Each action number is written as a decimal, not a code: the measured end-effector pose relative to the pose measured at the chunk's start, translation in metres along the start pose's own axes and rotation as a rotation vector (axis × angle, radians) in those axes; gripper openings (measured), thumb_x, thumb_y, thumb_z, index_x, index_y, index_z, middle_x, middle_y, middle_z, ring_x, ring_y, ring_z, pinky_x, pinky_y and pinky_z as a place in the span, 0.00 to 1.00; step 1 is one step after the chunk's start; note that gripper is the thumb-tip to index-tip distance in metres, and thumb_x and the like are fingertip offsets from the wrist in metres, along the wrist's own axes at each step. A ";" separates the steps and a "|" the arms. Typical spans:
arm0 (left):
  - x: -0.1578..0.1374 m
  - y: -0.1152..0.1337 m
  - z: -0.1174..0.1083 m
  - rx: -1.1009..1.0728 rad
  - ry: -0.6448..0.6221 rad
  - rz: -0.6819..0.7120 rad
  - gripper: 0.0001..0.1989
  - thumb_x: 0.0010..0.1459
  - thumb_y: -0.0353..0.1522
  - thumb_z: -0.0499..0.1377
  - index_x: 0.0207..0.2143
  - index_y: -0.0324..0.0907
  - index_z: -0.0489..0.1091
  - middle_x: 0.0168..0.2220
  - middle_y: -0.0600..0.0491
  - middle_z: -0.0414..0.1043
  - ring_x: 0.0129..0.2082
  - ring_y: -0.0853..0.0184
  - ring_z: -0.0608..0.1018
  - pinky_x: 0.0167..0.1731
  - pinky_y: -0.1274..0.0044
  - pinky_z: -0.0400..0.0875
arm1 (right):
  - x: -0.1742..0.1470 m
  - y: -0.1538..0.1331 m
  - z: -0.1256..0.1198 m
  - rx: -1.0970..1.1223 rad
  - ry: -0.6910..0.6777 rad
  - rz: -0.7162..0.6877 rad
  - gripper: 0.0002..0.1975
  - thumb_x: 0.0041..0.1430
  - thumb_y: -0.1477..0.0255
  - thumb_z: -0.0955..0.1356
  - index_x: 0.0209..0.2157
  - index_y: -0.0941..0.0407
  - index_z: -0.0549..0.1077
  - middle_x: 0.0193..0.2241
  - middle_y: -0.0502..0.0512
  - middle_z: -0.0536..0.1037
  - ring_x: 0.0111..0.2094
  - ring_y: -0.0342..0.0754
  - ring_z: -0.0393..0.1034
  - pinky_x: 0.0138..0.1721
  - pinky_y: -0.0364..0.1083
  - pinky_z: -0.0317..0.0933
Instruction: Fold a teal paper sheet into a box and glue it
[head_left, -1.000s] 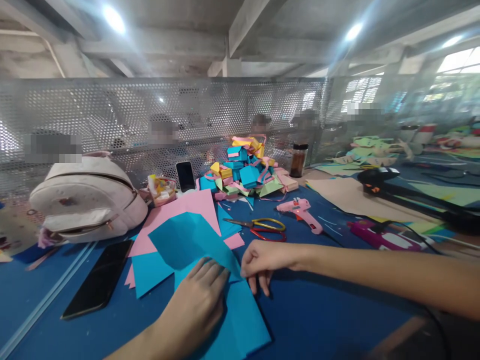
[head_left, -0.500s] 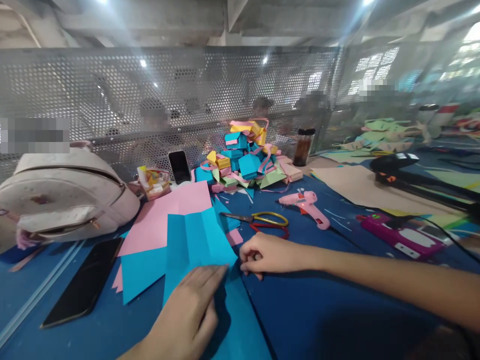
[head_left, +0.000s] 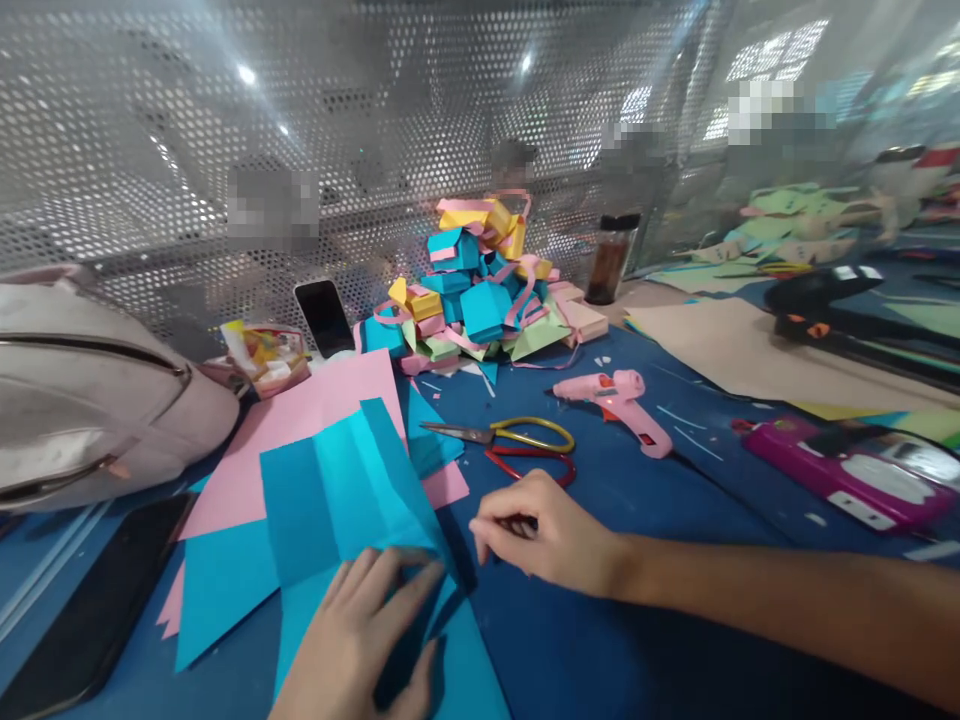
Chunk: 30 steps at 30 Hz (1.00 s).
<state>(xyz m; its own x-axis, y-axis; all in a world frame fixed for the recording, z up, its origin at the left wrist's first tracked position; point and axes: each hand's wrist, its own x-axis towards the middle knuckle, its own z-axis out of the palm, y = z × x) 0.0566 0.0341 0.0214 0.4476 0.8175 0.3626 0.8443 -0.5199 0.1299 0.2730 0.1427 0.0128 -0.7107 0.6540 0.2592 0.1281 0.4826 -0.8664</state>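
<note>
A sheet of blue paper (head_left: pixel 330 540) with creases lies before me, its right part raised along a fold. My left hand (head_left: pixel 375 620) rests on it, fingers spread and slightly bent. Just right of the paper's edge is my right hand (head_left: pixel 529 530), its fingers curled in and apart from the sheet; nothing shows in them. Beyond that hand lie scissors (head_left: pixel 495 440) with one yellow and one red handle. A pink glue gun (head_left: pixel 619 405) lies farther right. Under the creased sheet are pink paper (head_left: pixel 300 410) and another blue sheet (head_left: pixel 225 590).
A pile of folded paper boxes (head_left: pixel 480 290) stands at the back beside a lidded bottle (head_left: pixel 611 260). On the left are a white bag (head_left: pixel 97 390), a dark phone (head_left: pixel 97 610) and a propped phone (head_left: pixel 324 315). A purple power strip (head_left: pixel 840 475) and a black stapler (head_left: pixel 840 320) lie right.
My view has tilted down and come closer. My right hand has drawn away from the blue paper's right edge. My left hand stays on the sheet, its fingers more spread.
</note>
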 end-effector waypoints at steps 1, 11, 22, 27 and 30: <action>-0.001 -0.001 0.002 0.034 0.001 0.024 0.23 0.54 0.28 0.55 0.53 0.48 0.67 0.45 0.50 0.76 0.42 0.60 0.78 0.38 0.72 0.77 | 0.001 0.001 -0.001 0.057 -0.004 0.050 0.17 0.63 0.69 0.63 0.22 0.59 0.74 0.13 0.45 0.63 0.16 0.38 0.58 0.18 0.39 0.50; -0.005 -0.009 0.010 0.357 -0.025 0.212 0.18 0.52 0.31 0.59 0.47 0.43 0.70 0.38 0.47 0.75 0.35 0.58 0.77 0.34 0.69 0.76 | 0.004 0.005 -0.001 0.215 -0.034 0.159 0.17 0.64 0.67 0.64 0.24 0.59 0.74 0.13 0.45 0.64 0.15 0.39 0.60 0.19 0.39 0.52; 0.000 0.002 0.010 0.400 -0.105 0.186 0.11 0.56 0.31 0.55 0.42 0.44 0.71 0.34 0.51 0.75 0.33 0.58 0.77 0.31 0.70 0.70 | 0.003 0.004 0.000 0.134 -0.049 0.121 0.16 0.64 0.69 0.63 0.24 0.59 0.75 0.13 0.45 0.64 0.15 0.39 0.62 0.19 0.39 0.52; -0.004 0.008 0.013 0.360 -0.125 0.171 0.07 0.60 0.29 0.53 0.37 0.47 0.70 0.30 0.56 0.76 0.27 0.61 0.78 0.26 0.70 0.68 | 0.001 0.002 0.000 -0.052 -0.088 -0.052 0.14 0.62 0.71 0.64 0.27 0.59 0.78 0.16 0.48 0.69 0.17 0.38 0.59 0.20 0.39 0.50; -0.009 0.010 0.015 0.375 -0.154 0.166 0.09 0.60 0.26 0.52 0.34 0.47 0.69 0.26 0.57 0.74 0.23 0.63 0.77 0.20 0.72 0.64 | -0.001 0.004 0.001 -0.097 -0.094 -0.127 0.13 0.62 0.71 0.65 0.28 0.58 0.79 0.19 0.49 0.72 0.19 0.39 0.59 0.21 0.39 0.51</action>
<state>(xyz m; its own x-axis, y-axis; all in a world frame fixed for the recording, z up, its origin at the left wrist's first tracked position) 0.0658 0.0247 0.0050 0.6009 0.7726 0.2048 0.7931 -0.5444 -0.2732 0.2740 0.1431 0.0088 -0.7861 0.5296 0.3187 0.0967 0.6146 -0.7829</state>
